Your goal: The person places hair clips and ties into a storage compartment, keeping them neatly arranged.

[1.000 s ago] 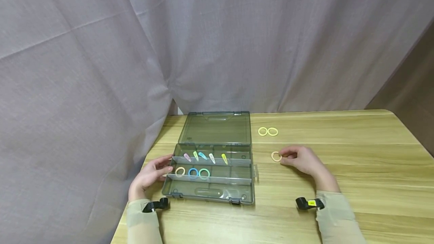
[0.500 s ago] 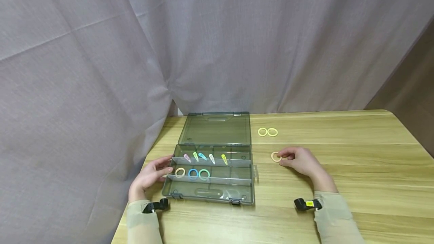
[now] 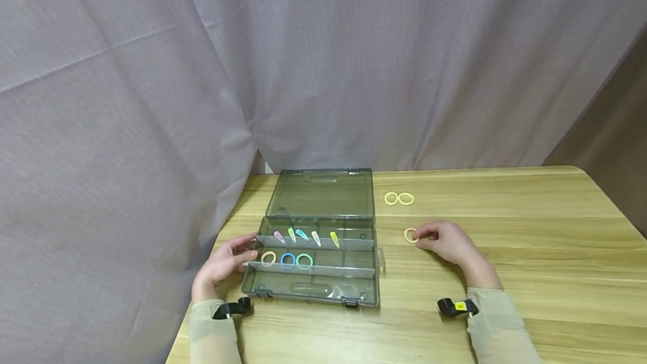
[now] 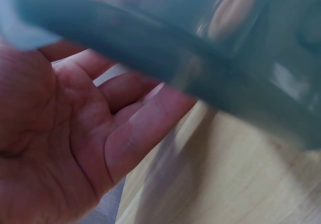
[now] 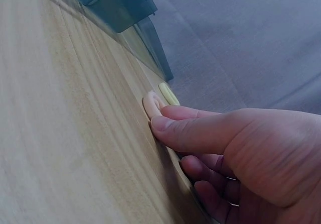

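Observation:
A see-through grey compartment box (image 3: 310, 282) lies with its lid (image 3: 323, 192) folded back. My left hand (image 3: 222, 263) holds the box's left side, thumb over the rim; in the left wrist view its fingers (image 4: 145, 123) reach along the underside. Between thumb and fingertips my right hand (image 3: 450, 245) pinches a peach hair tie (image 5: 150, 105), low over the table right of the box. Several snap hair clips (image 3: 302, 234) lean on the box's rear divider. Peach (image 3: 268, 258), blue (image 3: 288, 260) and green hair ties (image 3: 304, 261) sit in its middle row.
Two yellow hair ties (image 3: 399, 199) lie side by side on the wooden table (image 3: 531, 240), right of the lid. A clear latch tab (image 3: 381, 259) sticks out from the box's right side. A grey curtain (image 3: 333, 72) hangs behind the table.
My right hand has shifted slightly left and toward me in the head view, keeping the peach hair tie in its pinch. The left hand and box stay put.

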`<state>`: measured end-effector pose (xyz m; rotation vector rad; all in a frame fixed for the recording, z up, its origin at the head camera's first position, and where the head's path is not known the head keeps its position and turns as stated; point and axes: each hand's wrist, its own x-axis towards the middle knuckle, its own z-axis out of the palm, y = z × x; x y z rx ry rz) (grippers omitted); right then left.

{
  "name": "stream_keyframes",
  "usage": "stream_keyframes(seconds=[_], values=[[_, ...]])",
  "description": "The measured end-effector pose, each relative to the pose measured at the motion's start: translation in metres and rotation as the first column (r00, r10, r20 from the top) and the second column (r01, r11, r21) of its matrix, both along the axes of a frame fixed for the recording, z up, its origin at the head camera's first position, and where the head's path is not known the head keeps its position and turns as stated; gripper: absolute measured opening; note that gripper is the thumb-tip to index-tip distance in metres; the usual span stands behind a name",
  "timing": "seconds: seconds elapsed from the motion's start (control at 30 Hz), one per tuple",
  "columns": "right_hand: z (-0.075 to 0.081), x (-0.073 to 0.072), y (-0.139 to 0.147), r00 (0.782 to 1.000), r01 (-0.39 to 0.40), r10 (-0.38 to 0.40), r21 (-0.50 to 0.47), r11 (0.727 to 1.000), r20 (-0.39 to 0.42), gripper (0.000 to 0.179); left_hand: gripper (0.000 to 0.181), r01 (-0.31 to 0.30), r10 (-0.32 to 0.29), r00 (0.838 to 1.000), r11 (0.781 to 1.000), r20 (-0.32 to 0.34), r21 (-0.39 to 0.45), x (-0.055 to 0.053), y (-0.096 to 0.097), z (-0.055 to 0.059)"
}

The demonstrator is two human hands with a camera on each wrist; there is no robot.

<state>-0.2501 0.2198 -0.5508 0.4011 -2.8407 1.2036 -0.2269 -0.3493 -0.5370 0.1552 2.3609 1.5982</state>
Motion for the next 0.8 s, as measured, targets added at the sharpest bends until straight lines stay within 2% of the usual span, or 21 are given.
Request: stream_keyframes(seconds=[0.33,0.8], values=[[-0.0008,-0.0013,-0.0008,0.999,-0.028,0.029,0.037,0.999,-0.016,0.006,0.063,-0.007,0.007,1.0,1.0,-0.001,0.005,0.0008,-0.0006,-0.0014],[-0.0015,-0.0014,0.0015,0.999,-0.027,0.029,0.055,0.998,-0.046,0.007,0.063,0.0,0.0,1.0,1.0,0.001,-0.002,-0.0001,-0.0001,-0.0013]])
